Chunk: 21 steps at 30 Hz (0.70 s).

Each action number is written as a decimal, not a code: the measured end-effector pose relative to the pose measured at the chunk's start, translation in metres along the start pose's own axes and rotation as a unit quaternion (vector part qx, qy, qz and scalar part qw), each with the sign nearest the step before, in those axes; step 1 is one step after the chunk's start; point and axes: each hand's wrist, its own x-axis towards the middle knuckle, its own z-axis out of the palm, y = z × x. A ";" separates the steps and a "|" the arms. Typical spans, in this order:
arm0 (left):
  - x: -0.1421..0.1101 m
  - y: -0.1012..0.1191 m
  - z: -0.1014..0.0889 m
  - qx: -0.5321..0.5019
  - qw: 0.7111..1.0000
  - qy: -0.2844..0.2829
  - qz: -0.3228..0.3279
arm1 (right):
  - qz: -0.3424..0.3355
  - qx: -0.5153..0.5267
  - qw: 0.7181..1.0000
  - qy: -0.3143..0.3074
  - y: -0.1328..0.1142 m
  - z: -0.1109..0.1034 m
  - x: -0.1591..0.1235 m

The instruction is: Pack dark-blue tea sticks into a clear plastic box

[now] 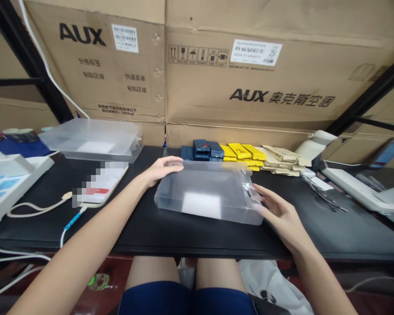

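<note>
the person is steadying a clear plastic box [210, 192] that is lying flat on the black desk [151, 232], just in front of the body. the left hand [162, 168] is resting on the box's far left corner, its fingers [174, 161] loosely spread and curled over the top edge, pressing rather than gripping. the right hand [279, 210] is touching the box's right end, fingers [261, 190] apart and stretched toward the end flap, clamped on nothing.

behind the box, rows of small packets are lying against the cardboard cartons [249, 65]: dark blue packets [202, 149], yellow packets [241, 153] and tan packets [280, 159]. a second clear box [92, 139] is sitting well apart at the back left, and a phone [101, 186] on a cable is lying near the left forearm.

the work seems to be at the stage of squaring up the box and working on its right end flap. any next move would call for a firm hold on the left corner while the right fingers catch the thin, slippery flap.
</note>
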 end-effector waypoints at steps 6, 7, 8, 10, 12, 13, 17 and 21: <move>-0.001 0.000 -0.001 -0.008 1.000 0.001 0.009 | 0.201 0.233 0.948 -0.084 -0.011 0.014 0.013; -0.001 0.000 0.000 -0.005 1.000 0.001 0.010 | 0.224 0.271 0.933 -0.080 -0.012 0.016 0.015; -0.001 0.000 0.000 -0.003 1.000 0.001 0.012 | 0.240 0.304 0.920 -0.067 -0.012 0.018 0.017; -0.002 0.000 0.000 0.000 1.000 -0.005 0.016 | 0.262 0.355 0.896 -0.044 -0.010 0.019 0.020; -0.002 0.000 0.000 0.003 1.000 -0.012 0.020 | 0.278 0.378 0.881 -0.050 -0.006 0.019 0.022; -0.001 -0.001 0.000 0.004 1.000 -0.014 0.019 | 0.281 0.381 0.879 -0.056 -0.004 0.019 0.022; 0.000 -0.002 0.001 0.012 1.000 -0.015 0.018 | 0.268 0.419 0.866 -0.048 -0.004 0.025 0.024; 0.000 -0.002 0.002 0.033 0.999 -0.008 0.029 | 0.214 0.476 0.853 -0.009 -0.014 0.034 0.025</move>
